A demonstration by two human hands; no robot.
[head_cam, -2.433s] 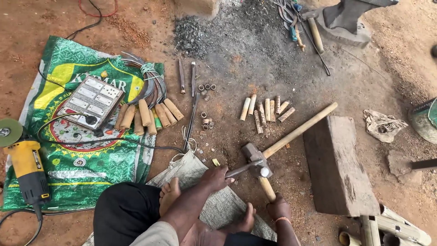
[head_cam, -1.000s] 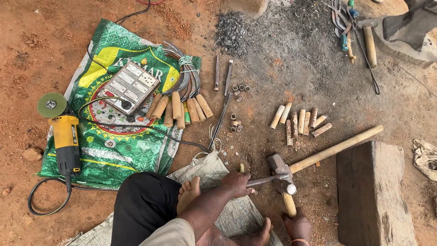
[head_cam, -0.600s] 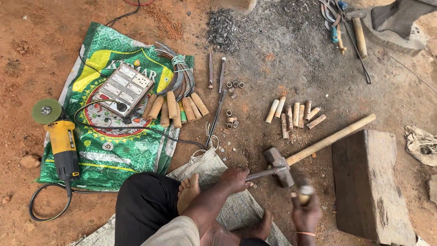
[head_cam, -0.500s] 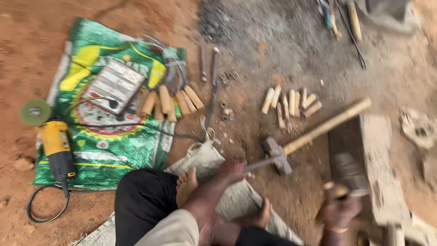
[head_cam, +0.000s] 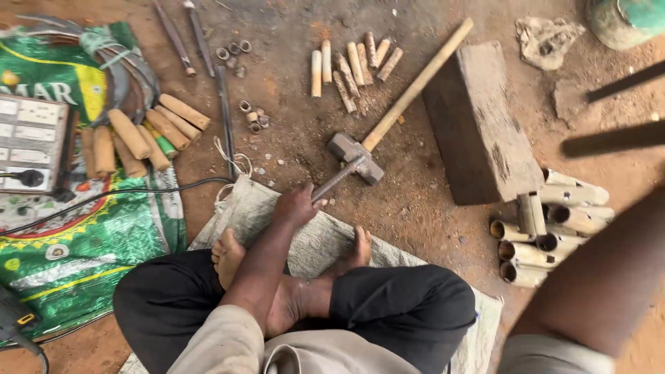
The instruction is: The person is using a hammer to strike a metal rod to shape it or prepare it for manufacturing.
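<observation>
Head view, looking down on a person seated cross-legged on a grey woven sack [head_cam: 325, 239] over red dirt. Left hand [head_cam: 296, 204] out in front, fingers wrapped tight round the near end of a thin metal rod [head_cam: 337, 179]; the rod's far end lies against the head of a sledgehammer [head_cam: 355, 157] that rests on the ground, its long wooden handle [head_cam: 418, 84] running up and right, past the corner of a wooden block [head_cam: 479, 121]. Right arm [head_cam: 596, 277] reaches out past the lower right edge of the frame; the hand itself is out of sight, so its fingers cannot be told. Just beside that arm, a heap of short hollow tubes [head_cam: 547, 232]. Above the hammer, a row of short wooden pegs [head_cam: 350, 64]. To the left, thicker wooden handles [head_cam: 142, 131] lie at the edge of a green printed sack [head_cam: 83, 228], near a socket board [head_cam: 31, 142]. Small metal rings [head_cam: 251, 116] scattered between.
</observation>
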